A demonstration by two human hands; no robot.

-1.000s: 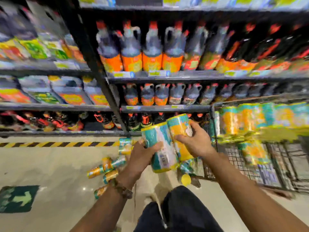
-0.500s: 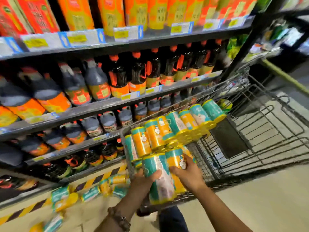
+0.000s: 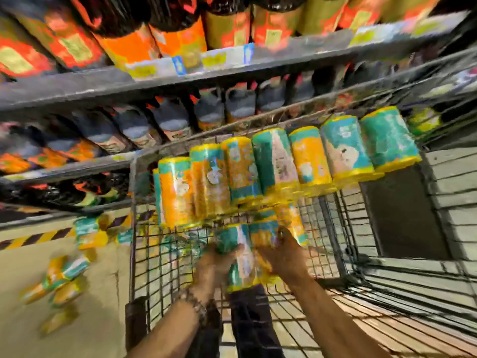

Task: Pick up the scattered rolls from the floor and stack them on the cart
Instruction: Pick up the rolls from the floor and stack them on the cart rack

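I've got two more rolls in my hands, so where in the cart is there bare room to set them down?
Bare wire mesh shows right of your right hand and the held rolls, between the row of rolls and the dark panel. The cart is crowded along its shelf side by that row.

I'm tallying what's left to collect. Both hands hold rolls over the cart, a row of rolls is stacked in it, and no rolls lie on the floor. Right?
Not quite. The head view shows scattered rolls lying on the floor left of the cart. The rest stands: left hand and right hand grip the held rolls over the cart, a row of rolls stacked in it.
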